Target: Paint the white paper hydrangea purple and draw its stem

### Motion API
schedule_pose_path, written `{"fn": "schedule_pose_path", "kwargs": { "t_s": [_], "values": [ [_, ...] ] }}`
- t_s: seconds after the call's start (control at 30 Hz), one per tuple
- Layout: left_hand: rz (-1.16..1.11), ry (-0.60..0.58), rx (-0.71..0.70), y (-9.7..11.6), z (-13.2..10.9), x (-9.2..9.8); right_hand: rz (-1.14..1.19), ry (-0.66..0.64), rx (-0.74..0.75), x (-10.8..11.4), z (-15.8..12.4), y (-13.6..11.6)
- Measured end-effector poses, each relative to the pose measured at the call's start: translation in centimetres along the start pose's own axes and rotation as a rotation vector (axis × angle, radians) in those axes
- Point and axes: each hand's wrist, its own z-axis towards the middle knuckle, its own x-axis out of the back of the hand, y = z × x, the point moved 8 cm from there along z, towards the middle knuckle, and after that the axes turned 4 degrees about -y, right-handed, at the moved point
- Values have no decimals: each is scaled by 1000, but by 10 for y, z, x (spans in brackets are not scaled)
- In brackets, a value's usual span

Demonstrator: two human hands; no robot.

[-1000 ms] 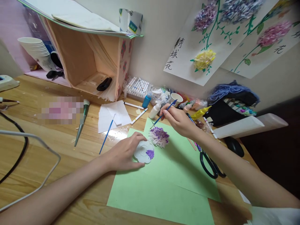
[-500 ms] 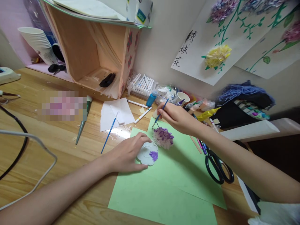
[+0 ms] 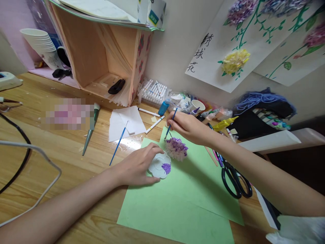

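My right hand (image 3: 186,127) pinches a blue paintbrush (image 3: 171,123), its tip pointing down at the left edge of a white-and-purple paper flower (image 3: 176,148). That fluffy flower lies on green paper (image 3: 175,210). My left hand (image 3: 139,164) grips a white scalloped paint palette (image 3: 155,166) between thumb and fingers, keeping it flat on the paper just left of the flower. One well of the palette holds purple paint (image 3: 166,168). The fingers of my right hand partly cover the brush handle.
Left of the green paper are a second blue paintbrush (image 3: 118,143), white paper scraps (image 3: 127,123) and a marker (image 3: 154,124). Black-handled scissors (image 3: 232,181) lie on the right. Paint bottles, including a blue one (image 3: 164,107), stand along the wall beside a box of markers (image 3: 153,92).
My right hand has shifted slightly left and down with the paintbrush, bringing its tip closer to the flower's left edge. My left hand stays on the palette.
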Motion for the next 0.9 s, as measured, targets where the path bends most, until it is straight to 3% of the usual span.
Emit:
{"fn": "schedule_pose_path", "kwargs": {
  "t_s": [0.33,0.53,0.77,0.9],
  "values": [
    [2,-15,1,1,1,0,-36,-43,36,-6,5,-5],
    [-8,-1,3,0,0,1,-45,19,30,1,7,-7],
    [3,-4,-3,2,1,0,-88,-33,48,-6,8,-8],
    [7,-21,7,1,1,-1,-80,19,39,-2,6,-7]
  ]
}}
